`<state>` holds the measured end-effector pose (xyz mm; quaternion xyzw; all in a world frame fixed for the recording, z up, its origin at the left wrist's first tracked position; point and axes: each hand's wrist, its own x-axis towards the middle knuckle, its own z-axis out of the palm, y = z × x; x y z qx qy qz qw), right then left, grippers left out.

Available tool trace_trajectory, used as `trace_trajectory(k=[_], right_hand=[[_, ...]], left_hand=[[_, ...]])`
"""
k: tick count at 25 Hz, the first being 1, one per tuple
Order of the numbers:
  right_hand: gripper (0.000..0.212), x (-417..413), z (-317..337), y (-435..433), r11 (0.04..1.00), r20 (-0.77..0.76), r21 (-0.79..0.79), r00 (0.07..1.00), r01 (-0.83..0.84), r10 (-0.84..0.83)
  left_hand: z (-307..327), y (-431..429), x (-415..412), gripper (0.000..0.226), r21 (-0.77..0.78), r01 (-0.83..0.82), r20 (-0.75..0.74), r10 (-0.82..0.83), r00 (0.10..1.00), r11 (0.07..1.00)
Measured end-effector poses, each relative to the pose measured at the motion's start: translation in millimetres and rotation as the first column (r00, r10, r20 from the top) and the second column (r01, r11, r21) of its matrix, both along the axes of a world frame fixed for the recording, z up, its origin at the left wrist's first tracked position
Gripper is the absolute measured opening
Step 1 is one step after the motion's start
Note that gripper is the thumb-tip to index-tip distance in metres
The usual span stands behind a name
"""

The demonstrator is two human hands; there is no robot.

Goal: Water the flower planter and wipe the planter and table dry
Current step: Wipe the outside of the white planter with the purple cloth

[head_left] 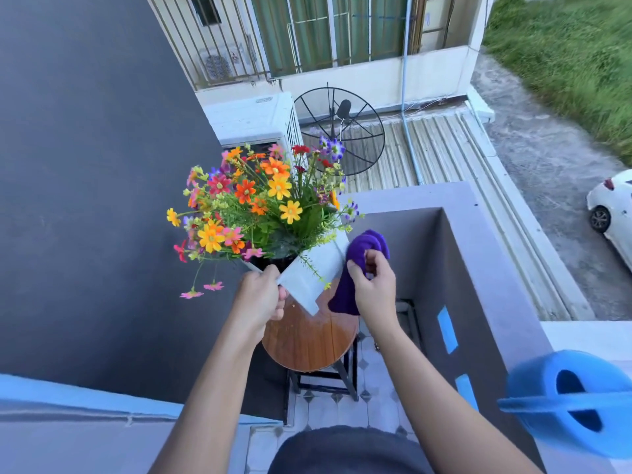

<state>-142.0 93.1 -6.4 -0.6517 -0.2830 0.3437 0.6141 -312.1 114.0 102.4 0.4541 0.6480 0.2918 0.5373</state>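
Observation:
A white square planter [309,273] full of orange, yellow, pink and red flowers [253,203] is tilted up over a small round wooden table [307,340]. My left hand [260,295] grips the planter's near rim at its left corner. My right hand [372,289] holds a purple cloth [355,265] pressed against the planter's right side. The tabletop looks wet and shiny near the planter's lower corner.
A blue watering can [567,401] sits on the grey balcony ledge [478,254] at the right. A dark wall rises at the left. The table stands on black metal legs [345,381] over a tiled floor. Below are a roof, a dish antenna and a white car.

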Motion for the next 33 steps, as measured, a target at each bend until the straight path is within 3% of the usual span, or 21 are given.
trace_trajectory(k=[9,15,18,20,24,26,30,33], right_hand=[[0.017,-13.5,35.3,7.1,0.989,0.060,0.148,0.998,-0.011,0.002],[0.019,-67.0,27.1,-21.8,0.920,0.374,0.309,0.920,-0.242,0.117],[0.024,-64.4,13.4,-26.7,0.900,0.418,0.309,0.894,-0.307,0.162],[0.025,-64.3,4.3,-28.7,0.917,0.377,0.286,0.913,-0.278,0.159],[0.017,-56.3,14.5,-21.8,0.971,0.041,0.227,0.997,-0.071,0.063],[0.021,-32.0,27.7,-10.5,0.971,0.046,0.240,0.999,-0.016,0.006],[0.022,21.7,33.8,16.2,0.982,0.130,0.121,0.983,-0.143,0.128],[0.017,29.3,28.0,18.9,0.953,0.047,0.043,0.954,-0.298,0.296]], left_hand=[[-7.0,-5.9,7.8,0.024,-0.016,0.005,-0.005,-0.005,1.000,1.000],[-3.1,5.9,6.4,0.033,-0.030,-0.075,0.082,0.077,0.994,0.997],[-3.9,6.8,-1.0,0.028,-0.030,-0.070,0.065,0.072,0.995,0.997],[-1.4,5.2,-3.2,0.030,-0.034,-0.053,0.070,0.056,0.996,0.998],[4.7,1.0,-15.0,0.033,-0.039,-0.001,0.056,0.003,0.998,0.999],[6.4,-1.7,-21.8,0.033,-0.035,0.036,0.026,-0.035,0.999,0.999],[6.9,-0.7,-29.4,0.035,-0.039,0.093,-0.012,-0.093,0.996,0.995],[10.9,1.9,-35.0,0.035,-0.041,0.176,-0.049,-0.178,0.983,0.984]])
